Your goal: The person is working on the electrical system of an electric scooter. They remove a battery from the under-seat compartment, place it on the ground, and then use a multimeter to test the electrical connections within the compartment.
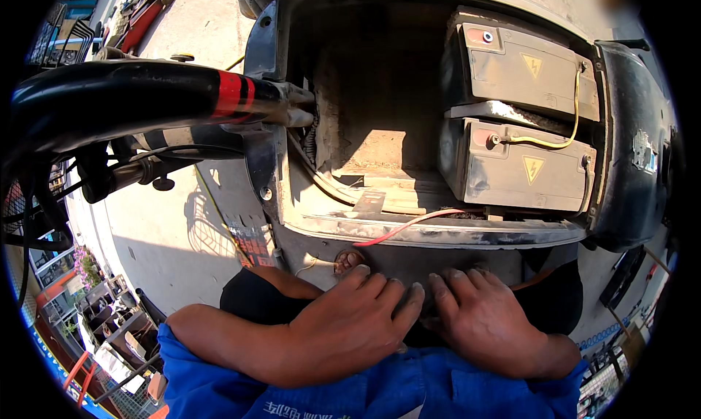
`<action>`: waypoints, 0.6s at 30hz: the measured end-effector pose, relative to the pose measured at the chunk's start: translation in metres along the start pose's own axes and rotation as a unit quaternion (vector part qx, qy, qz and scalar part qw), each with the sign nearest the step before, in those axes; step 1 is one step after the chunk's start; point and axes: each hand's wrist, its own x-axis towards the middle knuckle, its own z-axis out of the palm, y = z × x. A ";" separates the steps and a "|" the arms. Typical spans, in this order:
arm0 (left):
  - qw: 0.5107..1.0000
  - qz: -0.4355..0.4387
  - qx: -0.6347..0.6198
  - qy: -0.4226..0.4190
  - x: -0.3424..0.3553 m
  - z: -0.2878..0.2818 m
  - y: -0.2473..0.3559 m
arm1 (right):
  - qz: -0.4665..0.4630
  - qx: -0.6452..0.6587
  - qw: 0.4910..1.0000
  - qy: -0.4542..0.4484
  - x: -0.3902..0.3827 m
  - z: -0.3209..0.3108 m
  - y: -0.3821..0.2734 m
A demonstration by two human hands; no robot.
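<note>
My left hand (358,320) and my right hand (478,313) are close together low in front of me, backs up and fingers curled down. Their fingertips and anything between them are hidden. Beyond them lies an open vehicle compartment (438,233) with a dusty rim. On its right side sit two dusty grey batteries, a far one (533,83) and a near one (526,172). A yellow cable (544,143) links their terminals, and a black cable (588,181) runs from the near battery's right terminal. Over the near rim hangs a red cable (398,230), apart from my hands.
A thick black tube with red bands (146,94) crosses at the left. A black rounded body panel (635,149) borders the compartment's right end. At lower left stand shelves with assorted items (120,324). A red tool-like object (142,24) lies on the floor at far left.
</note>
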 end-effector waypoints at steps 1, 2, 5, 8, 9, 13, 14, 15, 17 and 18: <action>1.000 -0.005 -0.009 -0.010 0.000 -0.002 -0.001 | 0.002 0.006 1.000 0.005 0.001 -0.003 -0.001; 1.000 -0.010 -0.018 -0.020 0.001 -0.004 -0.001 | 0.002 0.005 1.000 0.005 0.001 -0.004 -0.001; 0.999 -0.017 -0.029 -0.031 0.002 -0.004 -0.004 | -0.002 0.004 1.000 0.001 0.001 -0.008 0.000; 0.998 -0.022 -0.041 -0.034 0.003 -0.002 -0.007 | -0.003 0.010 1.000 -0.012 0.000 -0.011 0.000; 0.998 -0.024 -0.047 -0.036 0.003 -0.002 -0.008 | -0.003 0.014 1.000 -0.015 0.000 -0.012 0.001; 1.000 -0.006 -0.013 0.021 0.003 0.005 -0.014 | 0.003 0.038 0.999 -0.023 0.002 -0.017 0.003; 1.000 -0.005 -0.012 0.019 0.003 0.005 -0.015 | 0.004 0.035 0.999 -0.027 0.002 -0.018 0.003; 1.000 -0.005 -0.009 0.017 0.003 0.004 -0.015 | 0.004 0.031 0.999 -0.030 0.002 -0.018 0.004; 0.999 -0.023 -0.023 -0.031 0.005 -0.002 -0.014 | 0.007 0.032 0.999 -0.036 0.002 -0.019 0.004; 0.998 -0.032 -0.030 -0.055 0.005 -0.004 -0.014 | 0.011 0.036 0.999 -0.038 0.002 -0.019 0.004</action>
